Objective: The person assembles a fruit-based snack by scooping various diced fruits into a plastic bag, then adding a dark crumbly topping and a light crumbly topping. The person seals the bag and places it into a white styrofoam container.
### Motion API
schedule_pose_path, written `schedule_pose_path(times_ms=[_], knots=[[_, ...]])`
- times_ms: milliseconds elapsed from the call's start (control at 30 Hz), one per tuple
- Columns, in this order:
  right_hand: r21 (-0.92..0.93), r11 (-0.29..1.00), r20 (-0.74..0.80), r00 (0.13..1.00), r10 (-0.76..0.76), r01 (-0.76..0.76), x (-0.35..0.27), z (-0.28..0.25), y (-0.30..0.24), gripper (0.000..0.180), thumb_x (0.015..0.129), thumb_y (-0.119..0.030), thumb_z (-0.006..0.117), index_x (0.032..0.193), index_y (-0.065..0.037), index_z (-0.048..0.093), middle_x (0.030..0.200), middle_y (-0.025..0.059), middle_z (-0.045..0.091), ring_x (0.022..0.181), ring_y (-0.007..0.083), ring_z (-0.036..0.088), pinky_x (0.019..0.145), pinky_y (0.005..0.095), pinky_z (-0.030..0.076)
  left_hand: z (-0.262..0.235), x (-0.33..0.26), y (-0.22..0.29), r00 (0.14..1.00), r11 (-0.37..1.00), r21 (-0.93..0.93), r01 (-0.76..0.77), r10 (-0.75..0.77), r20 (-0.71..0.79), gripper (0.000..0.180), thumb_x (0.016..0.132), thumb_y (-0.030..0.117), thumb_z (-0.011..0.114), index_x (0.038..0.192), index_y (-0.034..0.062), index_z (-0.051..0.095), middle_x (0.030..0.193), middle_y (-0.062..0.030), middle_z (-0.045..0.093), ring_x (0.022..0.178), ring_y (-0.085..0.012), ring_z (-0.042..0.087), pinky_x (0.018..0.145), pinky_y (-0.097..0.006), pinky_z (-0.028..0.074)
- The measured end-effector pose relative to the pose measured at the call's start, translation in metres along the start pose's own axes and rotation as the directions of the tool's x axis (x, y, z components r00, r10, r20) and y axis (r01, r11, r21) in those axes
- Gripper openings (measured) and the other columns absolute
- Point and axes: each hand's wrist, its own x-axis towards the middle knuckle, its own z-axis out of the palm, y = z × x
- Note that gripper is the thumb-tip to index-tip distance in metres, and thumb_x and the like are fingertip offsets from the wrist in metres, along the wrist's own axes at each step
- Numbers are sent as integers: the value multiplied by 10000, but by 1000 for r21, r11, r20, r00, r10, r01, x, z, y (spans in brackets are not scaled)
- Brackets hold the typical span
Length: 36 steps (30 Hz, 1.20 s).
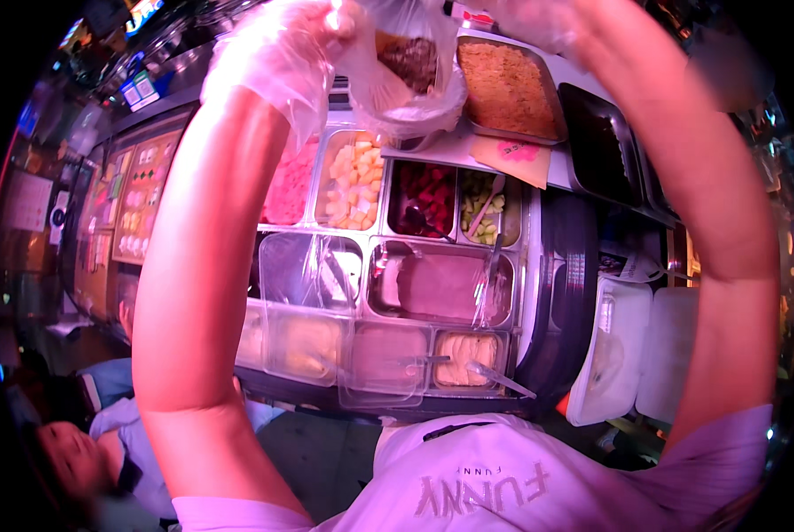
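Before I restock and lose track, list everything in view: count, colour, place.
Plastic bag: one, clear, top centre
Crumbly food: one tray, brown, right of bag
Tray: one, black, farther right
Diced food: three pans, yellow, red, green, upper centre
Pink food: one pan, left of yellow
Spread: one pan, purple, centre
Paste: one pan, peach, lower centre
Open box: one, white, right
Person: one, pale top, lower left
Left hand, right hand: one each, translucent gloves, top
Shirt: one, lilac, bottom centre

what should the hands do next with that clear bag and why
Probably bring the right hand over to steady the clear bag: the left hand seems to hold it at one side only, dark food shows inside, and the right hand, partly cut off by the picture's edge, appears apart from it.
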Motion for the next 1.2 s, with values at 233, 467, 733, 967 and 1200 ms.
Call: schedule_pose_path(times_ms=[233,467,733,967,1200], knots=[[-49,908,451,820,-351,416,-46,-3,-42,201,906,-241,703,937,-44,732,794,37,653,743,137,603,661,268,488,16,-132,50,993,990,-83,-113,109,-47,188,876,75,651,1053,12,644,910,-56,656,830,-177,632,803,-308,502],[147,553,725,292,-624,820,-147,142,-5,244,905,-278,670,813,-55,706,711,54,624,671,175,598,618,308,478,-35,-282,36,921,994,-85,-66,28,-389,250,889,32,616,1132,-23,613,993,-91,667,886,-208,684,810,-324,548],[349,688,708,302,-638,636,-269,271,49,346,904,-320,632,671,-68,677,616,74,590,590,218,592,568,354,467,-91,-440,-18,785,978,-192,85,-185,-592,329,864,-59,602,1191,-24,591,1024,-89,660,775,-163,638,723,-301,546],[-14,998,762,647,-31,64,-333,363,64,354,791,-354,763,881,-11,766,770,125,708,704,189,680,611,378,521,-88,-528,-18,631,991,-22,-129,65,-773,247,923,22,605,1166,-21,590,1036,-84,627,821,-144,625,749,-292,536],[201,900,749,653,113,-386,-372,405,17,205,826,-151,785,739,24,725,682,86,663,625,186,637,525,327,497,-89,-551,0,553,987,157,-30,148,-820,228,1039,162,488,1110,-25,599,1000,-65,617,871,-136,594,781,-286,504]])
